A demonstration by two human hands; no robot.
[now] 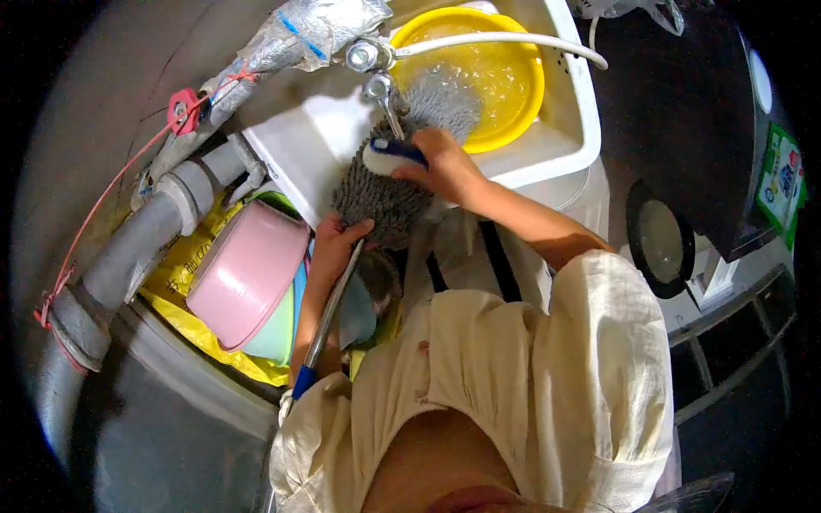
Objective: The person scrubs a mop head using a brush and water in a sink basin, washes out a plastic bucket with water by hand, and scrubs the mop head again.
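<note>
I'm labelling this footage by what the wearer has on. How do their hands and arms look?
Both the left hand and right hand are bare, with no gloves. Loose cream sleeves cover the upper arms and leave the forearms uncovered. I see no watch or bracelet.

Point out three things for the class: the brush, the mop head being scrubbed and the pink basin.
Brush (379, 162): head view, on its white part.
Mop head (374, 203): head view, on its grey shaggy pile.
Pink basin (244, 274): head view, on its outer side wall.
</note>
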